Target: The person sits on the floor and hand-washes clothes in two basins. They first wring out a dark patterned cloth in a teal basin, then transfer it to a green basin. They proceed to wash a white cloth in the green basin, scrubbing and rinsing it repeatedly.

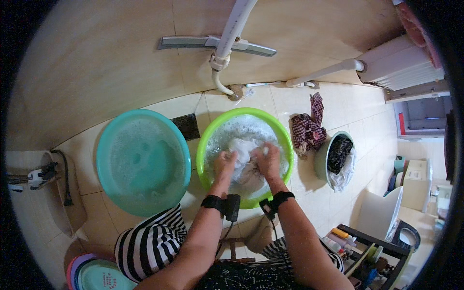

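Note:
Over a lime-green plastic basin [203, 145] of foamy water, both my hands grip a wet white cloth [243, 149]. My left hand [225, 164] pinches its left side. Slightly blurred, my right hand [269, 159] holds the right side, fingers curled in. Part of the cloth hangs into the suds, where a pale, greyish portion lies under the surface. To the left stands a larger turquoise basin [187, 163] with thin foam on its water.
A checked cloth [308, 130] lies on the tiles, beside a small bucket [320, 161] with black and white fabric. A floor drain [185, 127] sits between the basins. White pipes [232, 32] and a squeegee [188, 42] are by the wall; a rack [373, 239] of bottles stands lower right.

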`<action>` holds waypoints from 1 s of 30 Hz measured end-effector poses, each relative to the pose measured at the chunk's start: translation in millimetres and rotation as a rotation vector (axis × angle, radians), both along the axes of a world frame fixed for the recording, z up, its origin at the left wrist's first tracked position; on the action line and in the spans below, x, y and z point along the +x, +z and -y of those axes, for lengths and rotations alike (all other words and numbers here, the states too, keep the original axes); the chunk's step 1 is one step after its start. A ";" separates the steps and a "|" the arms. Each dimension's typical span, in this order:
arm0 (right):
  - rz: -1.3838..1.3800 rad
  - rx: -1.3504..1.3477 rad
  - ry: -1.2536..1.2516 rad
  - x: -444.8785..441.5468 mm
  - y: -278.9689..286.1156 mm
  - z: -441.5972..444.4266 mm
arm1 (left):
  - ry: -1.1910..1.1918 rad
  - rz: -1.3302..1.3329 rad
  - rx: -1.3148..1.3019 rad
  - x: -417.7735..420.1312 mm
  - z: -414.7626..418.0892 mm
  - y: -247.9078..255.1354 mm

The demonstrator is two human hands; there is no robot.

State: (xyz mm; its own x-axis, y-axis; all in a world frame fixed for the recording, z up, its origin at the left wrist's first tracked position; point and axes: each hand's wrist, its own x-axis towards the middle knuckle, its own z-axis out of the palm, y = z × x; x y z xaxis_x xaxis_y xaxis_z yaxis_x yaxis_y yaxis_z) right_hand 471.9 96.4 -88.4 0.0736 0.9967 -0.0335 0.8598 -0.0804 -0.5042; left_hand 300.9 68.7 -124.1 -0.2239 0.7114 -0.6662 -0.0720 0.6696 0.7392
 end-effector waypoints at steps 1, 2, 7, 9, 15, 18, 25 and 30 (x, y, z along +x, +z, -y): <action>-0.106 -0.039 0.178 -3.4 6.1 8.5 | -0.120 -0.095 0.032 5.7 2.3 -2.1; -0.081 -0.117 0.220 4.6 4.8 6.0 | -0.203 -0.207 0.039 5.7 3.6 -5.4; -0.805 -0.249 -0.253 -5.1 26.0 -4.1 | 0.503 0.235 0.144 0.4 -15.1 -9.4; -1.163 -0.485 -0.200 -17.6 46.3 -0.1 | 0.746 0.754 0.248 10.0 -15.7 -4.1; -0.621 -0.253 0.369 -68.4 107.4 30.9 | 0.334 1.189 -0.135 -2.1 0.2 51.8; -0.253 -0.311 0.171 -68.7 90.2 18.1 | 0.327 0.920 -0.072 19.2 7.1 26.9; -0.259 -0.110 0.161 -54.7 65.9 21.6 | 0.298 0.930 -0.143 23.3 13.6 41.1; -0.123 -0.217 0.122 -71.4 80.6 14.6 | 0.368 0.685 -0.099 34.7 9.4 4.5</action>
